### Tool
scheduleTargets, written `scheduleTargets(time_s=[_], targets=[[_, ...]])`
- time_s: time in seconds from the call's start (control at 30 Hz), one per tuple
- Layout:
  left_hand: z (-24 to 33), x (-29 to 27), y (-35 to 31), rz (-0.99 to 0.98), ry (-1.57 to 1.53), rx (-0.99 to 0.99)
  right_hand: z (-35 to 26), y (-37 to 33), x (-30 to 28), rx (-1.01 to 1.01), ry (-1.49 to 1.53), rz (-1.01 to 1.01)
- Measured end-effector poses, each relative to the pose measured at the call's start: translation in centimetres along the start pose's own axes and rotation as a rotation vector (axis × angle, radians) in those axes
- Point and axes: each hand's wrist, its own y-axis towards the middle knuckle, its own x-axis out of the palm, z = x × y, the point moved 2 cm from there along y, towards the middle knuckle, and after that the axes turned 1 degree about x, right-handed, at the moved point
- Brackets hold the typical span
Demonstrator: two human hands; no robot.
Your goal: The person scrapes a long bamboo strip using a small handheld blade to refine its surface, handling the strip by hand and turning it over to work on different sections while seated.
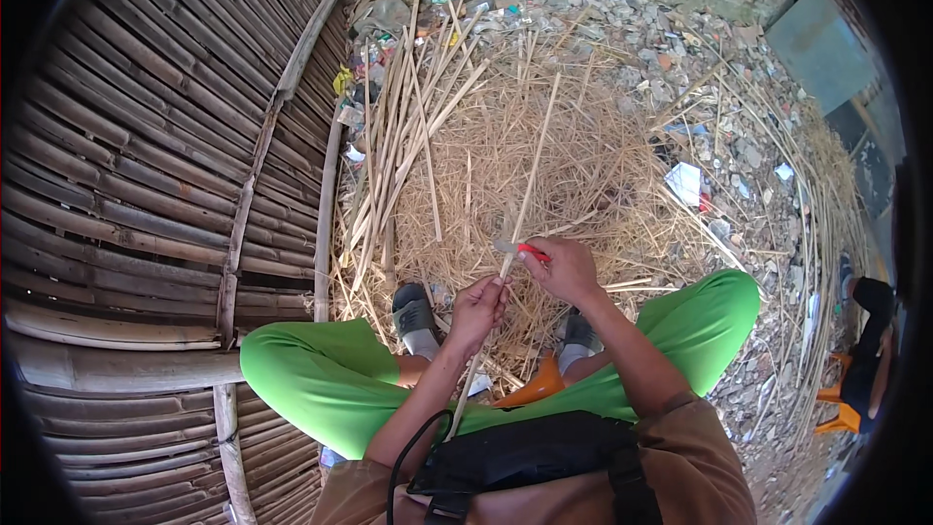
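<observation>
A long, thin bamboo strip (537, 156) runs from near my lap out over the pile of shavings. My left hand (480, 308) is closed around it, between my knees. Just beyond, my right hand (566, 272) grips a knife (534, 252) with a red handle. Its short grey blade lies against the strip, pointing left. The strip's near end passes under my left forearm toward the black bag at my waist.
Pale shavings (544, 136) cover the ground ahead. Several cut bamboo strips (403, 136) lie in a heap at far left, beside a bamboo slat wall (146, 136). Rubble and litter (748, 185) spread to the right. Another person (865, 350) sits at the right edge near an orange stool (842, 418).
</observation>
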Motion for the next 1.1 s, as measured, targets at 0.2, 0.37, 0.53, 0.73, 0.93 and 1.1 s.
scheduleTargets(time_s=[0.2,0.37,0.53,0.73,0.93,1.1], targets=[[-0.5,-0.4,0.4,0.037,0.033,0.009,0.1,0.2,0.1,0.023,0.022,0.032],[-0.6,-0.5,0.0,0.0,0.046,0.001,0.5,-0.2,-0.1,0.002,0.02,0.031],[-1.7,-0.4,-0.5,-0.073,0.084,0.016,3.2,1.0,-1.0,0.194,0.031,0.103],[-1.2,-0.1,-0.6,-0.03,0.052,-0.003,1.7,-0.3,-0.8,0.115,0.025,0.056],[-1.5,-0.4,-0.3,0.005,0.109,0.023,0.6,-0.3,-0.8,0.056,0.022,-0.093],[-1.3,-0.7,-0.1,0.012,0.088,0.011,1.2,-0.3,0.6,0.017,0.028,-0.022]])
